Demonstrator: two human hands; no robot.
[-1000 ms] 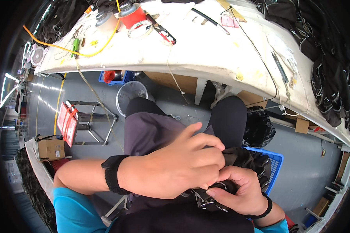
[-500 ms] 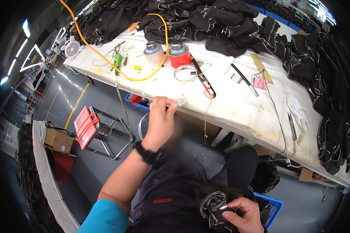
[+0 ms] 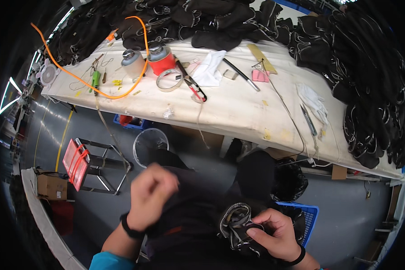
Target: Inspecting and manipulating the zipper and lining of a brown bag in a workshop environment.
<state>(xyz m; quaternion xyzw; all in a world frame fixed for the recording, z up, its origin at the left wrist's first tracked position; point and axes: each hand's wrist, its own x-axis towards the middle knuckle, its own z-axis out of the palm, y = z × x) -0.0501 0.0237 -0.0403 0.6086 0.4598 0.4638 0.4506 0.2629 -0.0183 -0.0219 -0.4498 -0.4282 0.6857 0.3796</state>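
My left hand (image 3: 150,195) is raised over my lap with its fingers curled in, smeared at the tips; nothing shows between them. Low in the view, my right hand (image 3: 274,231) pinches a dark garment with a metal-toothed zipper (image 3: 236,220) between thumb and fingers. The zipper curls round in a loop beside the thumb, and the rest of the dark cloth merges with my clothes. Near the table's front edge lies a small clump of clear plastic (image 3: 168,112), apart from my left hand.
The cloth-covered table (image 3: 238,108) holds a heap of dark garments (image 3: 202,22), two metal-topped bottles (image 3: 132,63), a tape roll (image 3: 169,80), a white cloth (image 3: 209,69) and tweezers (image 3: 308,119). Below are a clear bin (image 3: 139,157), a blue crate (image 3: 311,220) and a stool (image 3: 76,164).
My left hand has drawn back from the table edge toward my lap, leaving the clear plastic clump behind. My right hand still grips the zippered garment. The view has shifted rightward.
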